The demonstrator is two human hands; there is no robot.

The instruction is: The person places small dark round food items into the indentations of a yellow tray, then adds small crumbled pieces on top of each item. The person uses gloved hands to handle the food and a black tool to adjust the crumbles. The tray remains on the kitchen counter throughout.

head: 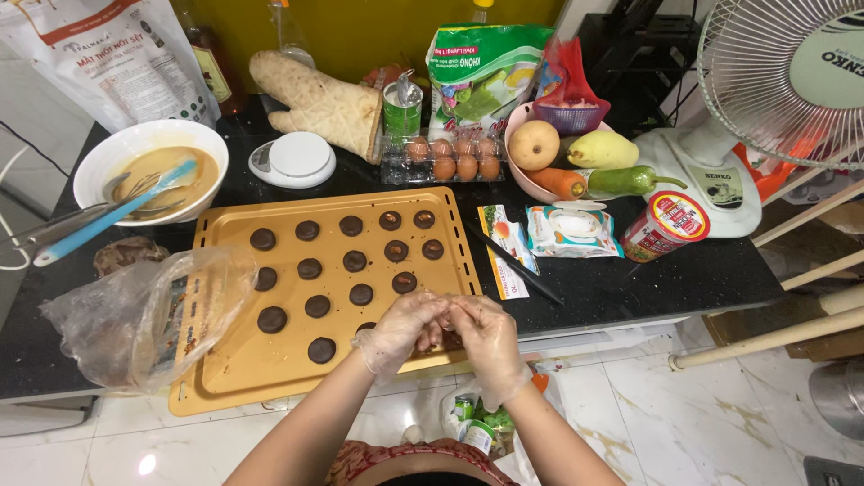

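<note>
My left hand (400, 330) and my right hand (486, 335), both in thin clear plastic gloves, meet over the near right corner of a tan baking tray (236, 364). Their fingertips press together around a small dark lump of dough, mostly hidden by the fingers. Several dark round dough discs (310, 268) lie in rows on the tray, a few at the back with pale centres. A crumpled clear plastic bag (144, 310) holding dark dough rests on the tray's left edge.
A white bowl (135, 144) of brown batter with whisk and blue spatula stands back left. Behind the tray are a kitchen scale (297, 158), oven mitt (319, 101), egg carton (450, 160) and a pink fruit bowl (531, 180). A white fan (774, 81) stands right.
</note>
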